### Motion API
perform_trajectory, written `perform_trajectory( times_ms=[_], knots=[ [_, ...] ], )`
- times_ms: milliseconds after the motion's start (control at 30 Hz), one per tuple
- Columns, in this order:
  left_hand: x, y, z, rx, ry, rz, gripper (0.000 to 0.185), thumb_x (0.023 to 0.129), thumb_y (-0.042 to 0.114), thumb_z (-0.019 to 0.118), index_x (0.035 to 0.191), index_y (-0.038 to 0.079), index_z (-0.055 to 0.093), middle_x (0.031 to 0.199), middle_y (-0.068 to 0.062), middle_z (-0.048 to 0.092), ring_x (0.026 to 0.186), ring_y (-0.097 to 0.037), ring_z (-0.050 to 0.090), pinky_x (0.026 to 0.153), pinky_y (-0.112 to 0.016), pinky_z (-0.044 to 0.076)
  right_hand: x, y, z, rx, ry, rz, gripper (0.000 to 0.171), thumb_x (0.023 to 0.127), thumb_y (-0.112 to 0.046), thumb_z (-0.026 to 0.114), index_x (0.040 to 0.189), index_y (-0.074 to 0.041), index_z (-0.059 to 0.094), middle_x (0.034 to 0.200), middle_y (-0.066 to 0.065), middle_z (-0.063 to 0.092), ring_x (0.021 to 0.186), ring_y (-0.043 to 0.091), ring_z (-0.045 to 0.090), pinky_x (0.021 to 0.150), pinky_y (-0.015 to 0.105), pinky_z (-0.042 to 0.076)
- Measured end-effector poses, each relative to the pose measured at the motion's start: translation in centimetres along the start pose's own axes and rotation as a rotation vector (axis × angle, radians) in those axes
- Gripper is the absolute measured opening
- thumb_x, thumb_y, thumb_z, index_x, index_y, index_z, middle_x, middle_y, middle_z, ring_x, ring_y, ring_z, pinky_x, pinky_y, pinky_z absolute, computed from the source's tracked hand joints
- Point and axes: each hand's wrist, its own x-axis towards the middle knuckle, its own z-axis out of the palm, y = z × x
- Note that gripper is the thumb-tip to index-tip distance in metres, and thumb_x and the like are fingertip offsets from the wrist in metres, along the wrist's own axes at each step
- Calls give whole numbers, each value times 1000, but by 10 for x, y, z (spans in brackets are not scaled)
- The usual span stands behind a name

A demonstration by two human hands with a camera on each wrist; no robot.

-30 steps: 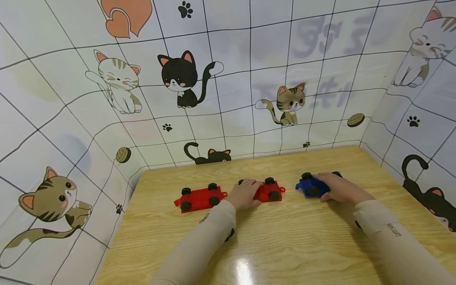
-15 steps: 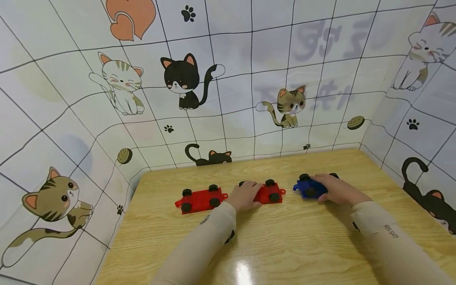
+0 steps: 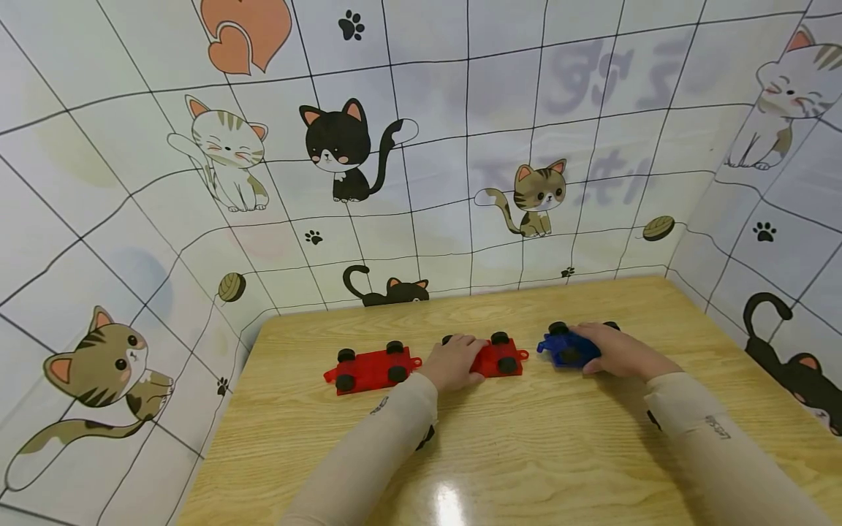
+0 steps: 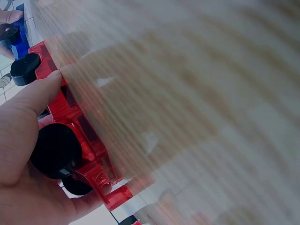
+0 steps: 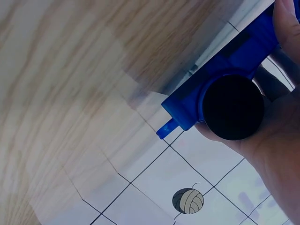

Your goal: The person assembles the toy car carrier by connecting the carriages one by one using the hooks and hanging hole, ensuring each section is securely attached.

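A wooden table [image 3: 526, 453] was set against walls papered with cartoon cats. At the left of the frame's centre a red toy car [image 3: 371, 367] lay alone. Just right of it, a second red car [image 3: 498, 356] was gripped by the left hand [image 3: 454, 361], fingers curled over its near end. Right of centre, a blue car [image 3: 564, 349] was held by the right hand [image 3: 615, 349]. Since a second earlier the blue car had been slid leftward, so the gap between it and the held red car was narrowed, though they were not yet touching.
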Motion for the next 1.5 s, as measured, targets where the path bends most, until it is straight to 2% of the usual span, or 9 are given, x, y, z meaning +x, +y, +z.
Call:
perform_trajectory(
  times_ms=[333,900,1500],
  knots=[
    [-1,0,-1,5,-1,2,69,91,51,59,150,27,33,148,4,41,138,-17,34,100,-53,43,3,-4,0,17,-21,3,83,78,-21,79,146,3,37,145,34,33,131,53,32,102,64,33],
    [5,-6,9,4,12,6,69,91,53,58,151,30,31,149,4,40,139,-17,34,101,-52,43,7,-9,0,15,-23,4,82,78,-19,80,145,4,38,145,35,34,131,54,32,102,64,32],
    [7,-6,12,-4,29,8,69,90,53,60,150,29,33,148,4,42,138,-17,36,100,-54,43,11,-12,2,12,-40,9,83,79,-21,80,146,2,37,146,34,33,132,53,33,102,63,33]
  ],
)
